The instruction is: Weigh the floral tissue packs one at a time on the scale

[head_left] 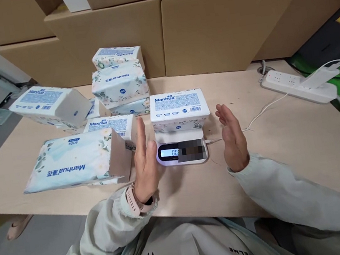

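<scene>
A white and blue tissue pack (179,107) rests on a small white digital scale (179,136), whose lit display begins with "0.0"; the rest is blurred out. My left hand (145,160) is held upright just left of the scale, fingers straight, palm turned inward, holding nothing. On the other side, my right hand (233,139) is raised in the same way, fingers extended, apart from the pack. Left of my left hand, a large tissue pack (70,160) lies on top of others, close to another pack (111,125).
More tissue packs (119,84) are piled at the back left, with one tilted pack (48,104) farther left. Cardboard boxes (207,29) line the table's back. A white power strip (297,84) lies at right, and a thin white cable (262,110) runs to the scale.
</scene>
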`<state>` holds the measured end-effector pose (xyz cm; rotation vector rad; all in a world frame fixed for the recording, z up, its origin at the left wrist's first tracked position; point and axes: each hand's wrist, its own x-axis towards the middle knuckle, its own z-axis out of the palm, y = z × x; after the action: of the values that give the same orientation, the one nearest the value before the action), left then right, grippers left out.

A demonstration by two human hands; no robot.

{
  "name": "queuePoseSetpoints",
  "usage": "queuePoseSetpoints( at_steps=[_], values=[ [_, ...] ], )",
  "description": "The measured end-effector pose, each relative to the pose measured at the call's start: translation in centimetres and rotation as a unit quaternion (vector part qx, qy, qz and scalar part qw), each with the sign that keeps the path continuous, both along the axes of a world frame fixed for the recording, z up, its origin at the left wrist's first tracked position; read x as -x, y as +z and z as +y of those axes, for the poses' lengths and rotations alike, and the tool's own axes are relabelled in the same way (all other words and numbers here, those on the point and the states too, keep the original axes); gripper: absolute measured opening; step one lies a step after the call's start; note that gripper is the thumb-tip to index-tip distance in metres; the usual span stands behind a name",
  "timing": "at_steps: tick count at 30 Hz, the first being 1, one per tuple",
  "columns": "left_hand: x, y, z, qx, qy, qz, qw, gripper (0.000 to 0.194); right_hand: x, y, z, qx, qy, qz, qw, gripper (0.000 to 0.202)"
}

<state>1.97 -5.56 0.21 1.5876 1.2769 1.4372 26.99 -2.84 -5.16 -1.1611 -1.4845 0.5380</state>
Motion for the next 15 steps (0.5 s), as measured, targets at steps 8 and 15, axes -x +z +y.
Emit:
queuePoseSetpoints(
  at_steps=[8, 15],
  values=[
    [0.51, -0.03, 0.27, 0.04, 0.013, -0.032, 0.999, 0.057, -0.21, -0.27, -0.13, -0.004, 0.011, -0.032, 0.999, 0.058],
    [0.2, 0.25, 0.08, 0.046, 0.007, -0.082, 0.996, 0.055, -0.28, -0.23, -0.17, 0.0, 0.016, -0.03, 0.999, 0.057]
  ],
)
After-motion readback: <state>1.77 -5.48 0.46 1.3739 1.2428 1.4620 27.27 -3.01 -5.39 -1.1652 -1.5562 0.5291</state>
